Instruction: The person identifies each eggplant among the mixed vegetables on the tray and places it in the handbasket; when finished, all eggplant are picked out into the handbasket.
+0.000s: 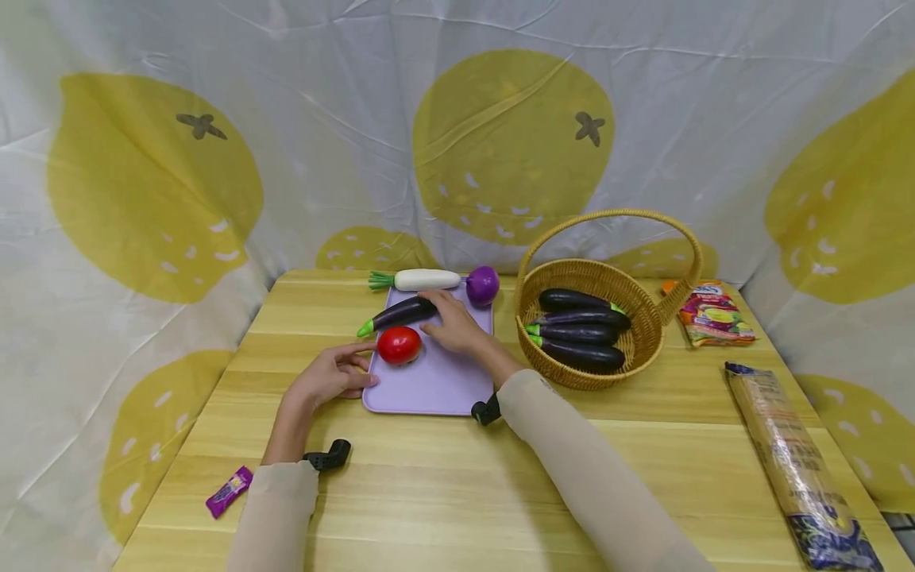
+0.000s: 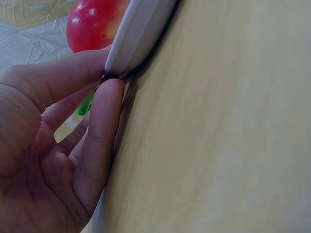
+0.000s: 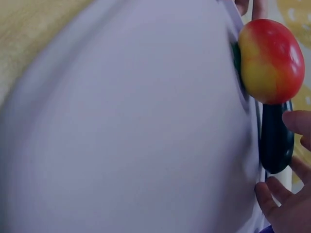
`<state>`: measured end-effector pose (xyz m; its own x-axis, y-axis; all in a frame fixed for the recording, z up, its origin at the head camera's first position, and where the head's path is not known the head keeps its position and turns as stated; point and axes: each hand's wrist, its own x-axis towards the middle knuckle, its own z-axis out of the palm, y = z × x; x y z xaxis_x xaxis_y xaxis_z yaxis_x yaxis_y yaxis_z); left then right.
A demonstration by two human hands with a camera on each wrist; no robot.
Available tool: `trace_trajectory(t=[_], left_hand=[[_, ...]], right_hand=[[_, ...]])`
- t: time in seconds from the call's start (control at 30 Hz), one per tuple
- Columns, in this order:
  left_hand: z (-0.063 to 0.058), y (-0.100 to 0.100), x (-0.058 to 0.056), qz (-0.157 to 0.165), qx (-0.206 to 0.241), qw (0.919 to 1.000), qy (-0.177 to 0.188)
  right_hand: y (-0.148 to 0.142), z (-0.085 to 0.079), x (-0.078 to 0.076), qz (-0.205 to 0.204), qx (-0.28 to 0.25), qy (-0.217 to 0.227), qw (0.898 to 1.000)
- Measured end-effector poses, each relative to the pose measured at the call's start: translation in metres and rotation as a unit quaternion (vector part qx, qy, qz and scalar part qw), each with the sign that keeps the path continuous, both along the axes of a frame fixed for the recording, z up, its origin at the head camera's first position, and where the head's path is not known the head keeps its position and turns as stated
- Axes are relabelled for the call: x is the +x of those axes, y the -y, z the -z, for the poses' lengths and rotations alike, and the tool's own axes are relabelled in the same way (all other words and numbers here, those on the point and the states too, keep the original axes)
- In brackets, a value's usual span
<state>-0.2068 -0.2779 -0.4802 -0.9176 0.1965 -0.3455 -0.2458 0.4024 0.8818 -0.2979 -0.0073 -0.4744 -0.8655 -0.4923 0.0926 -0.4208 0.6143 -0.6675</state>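
A pale purple tray [image 1: 436, 389] lies on the wooden table. My left hand [image 1: 332, 373] pinches its left rim, thumb and finger at the edge in the left wrist view [image 2: 53, 131]. Close by on the tray sits a red-and-yellow fruit [image 1: 399, 345]. Behind the fruit an eggplant [image 1: 403, 313] lies slantwise, its green stem end at the tray's left edge. My right hand [image 1: 453, 322] reaches over the eggplant's dark end, fingers spread; in the right wrist view a fingertip [image 3: 291, 121] touches or nearly touches the eggplant [image 3: 277, 141].
A white radish [image 1: 427, 280] and a purple onion [image 1: 482, 286] are at the tray's back edge. Right of the tray stands a handled wicker basket [image 1: 650, 342] holding several eggplants [image 1: 582, 334]. Candy bags [image 1: 715, 314], a long noodle packet [image 1: 801, 469] and a small purple wrapper [image 1: 229, 492] lie around.
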Motion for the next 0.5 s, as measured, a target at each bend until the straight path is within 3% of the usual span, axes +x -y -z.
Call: trace_trajectory(t=[0.3,0.5], left_hand=[[0.0,0.0001,0.0003,-0.003,-0.005,1.0,-0.002],[0.0002,0.0005,0.0012,-0.004,-0.004,1.0,-0.002]], right_hand=[[0.0054,-0.0013,0.0016,0.03,0.039,-0.009,0.999],[0.0075,0.0,0.0011,0.046,0.028,-0.005,0.999]])
